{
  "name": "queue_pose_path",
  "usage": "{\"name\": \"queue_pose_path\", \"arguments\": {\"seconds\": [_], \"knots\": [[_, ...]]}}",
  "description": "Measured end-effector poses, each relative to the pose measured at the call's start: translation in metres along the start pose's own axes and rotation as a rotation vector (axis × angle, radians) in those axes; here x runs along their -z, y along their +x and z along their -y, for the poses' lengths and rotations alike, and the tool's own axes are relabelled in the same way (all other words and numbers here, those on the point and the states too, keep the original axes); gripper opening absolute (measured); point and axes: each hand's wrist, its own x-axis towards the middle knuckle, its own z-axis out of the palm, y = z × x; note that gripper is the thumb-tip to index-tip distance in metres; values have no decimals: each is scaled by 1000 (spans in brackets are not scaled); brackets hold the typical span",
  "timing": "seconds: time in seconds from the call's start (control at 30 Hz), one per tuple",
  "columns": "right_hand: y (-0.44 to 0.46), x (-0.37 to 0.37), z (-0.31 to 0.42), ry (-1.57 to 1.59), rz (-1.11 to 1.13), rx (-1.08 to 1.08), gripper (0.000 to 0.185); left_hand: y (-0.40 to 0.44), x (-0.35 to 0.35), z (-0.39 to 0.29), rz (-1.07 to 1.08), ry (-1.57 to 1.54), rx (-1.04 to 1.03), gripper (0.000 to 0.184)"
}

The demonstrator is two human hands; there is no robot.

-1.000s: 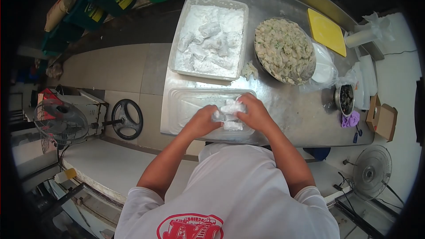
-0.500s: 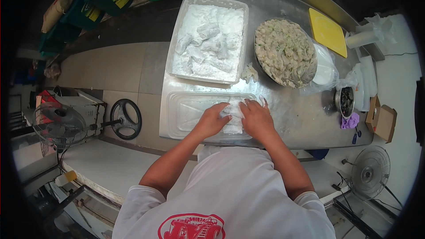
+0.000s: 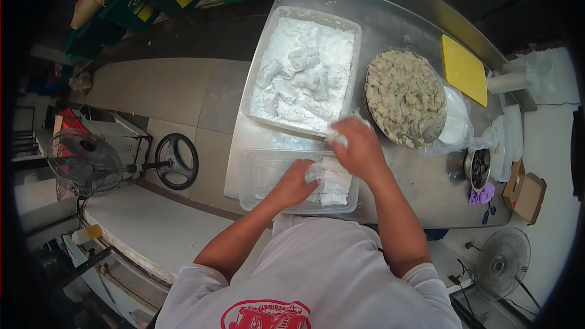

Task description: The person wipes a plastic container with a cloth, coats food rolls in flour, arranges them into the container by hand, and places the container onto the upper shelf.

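A clear plastic tray (image 3: pixel 256 196) sits at the table's near edge, with a row of white floured pieces (image 3: pixel 334 186) along its right side. My left hand (image 3: pixel 295 185) is in this tray, thumb and fingers closed around a floured piece beside the row. My right hand (image 3: pixel 361 149) is raised between the row and the flour tub, its fingers curled. White shows at those fingertips; whether it is a piece or just flour I cannot make out. Behind, the white tub (image 3: pixel 245 96) holds flour (image 3: pixel 286 36) with several coated pieces lying in it.
A large bowl of pale minced mixture with green bits (image 3: pixel 405 94) stands right of the tub. Beyond it are a yellow cutting board (image 3: pixel 464 70), plastic bags (image 3: pixel 454 122), a small pot (image 3: pixel 478 167), a purple cloth (image 3: pixel 482 194) and an open cardboard box (image 3: pixel 525 192).
My right hand has lifted off the floured pieces and moved up toward the flour tub. My left hand stays in the clear tray. The whole view has shifted slightly.
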Motion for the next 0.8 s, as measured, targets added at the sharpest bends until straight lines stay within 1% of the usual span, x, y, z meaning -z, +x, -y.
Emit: {"name": "queue_pose_path", "arguments": {"seconds": [0.03, 0.1, 0.17, 0.2, 0.23, 0.27, 0.3, 0.33, 0.37, 0.4, 0.43, 0.47, 0.53, 0.57, 0.6, 0.63, 0.7, 0.77, 0.8], "knots": [[24, -3, 2, 40, -70, -3, 30, 4, 3, 2, -4, 4, -2, 50], [69, -20, 4, -110, -251, 32, 29, 12, 7, 6, -102, -57, -11, 45], [103, -38, -3, -255, -182, -8, 33, 18, 11, 2, -121, -28, -13, 43], [116, -45, -11, -256, -188, -10, 33, 20, 12, -2, -142, -4, -9, 41], [127, -50, -16, -285, -63, -31, 37, 21, 15, -10, -140, -2, -14, 41], [131, -54, -21, -313, 63, -52, 42, 21, 17, -18, -125, 106, -32, 40], [129, -49, -18, -318, 64, -52, 42, 22, 15, -23, -114, 210, -49, 39], [125, -41, -18, -220, 18, -80, 42, 26, 10, -23, -117, 201, -48, 39], [120, -34, -18, -122, -24, -107, 42, 29, 2, -21, -122, 358, -221, 39], [112, -28, -20, -126, -12, -103, 42, 32, -5, -21, -127, 516, -392, 38], [100, -19, -23, -9, -68, -98, 40, 33, -12, -26, -46, 511, -387, 42], [86, -11, -25, 108, -126, -99, 39, 33, -19, -30, -47, 503, -386, 42], [50, 15, -11, 217, -51, -310, 38, 38, -30, -37, 21, 564, -433, 47], [29, 10, -26, 402, -71, -353, 36, 40, -35, -38, 42, 583, -383, 53], [9, 3, -40, 590, -92, -395, 34, 40, -38, -40, 43, 578, -386, 53], [-9, 4, -37, 588, -95, -399, 34, 39, -40, -42, 6, 591, -352, 54], [-43, 5, -32, 882, -157, -465, 32, 38, -39, -48, -25, 604, -325, 54], [-71, 1, -38, 868, -163, -501, 32, 39, -30, -57, 19, 632, -204, 54], [-77, 0, -38, 856, -162, -528, 33, 41, -28, -58, 17, 633, -210, 54]]}}
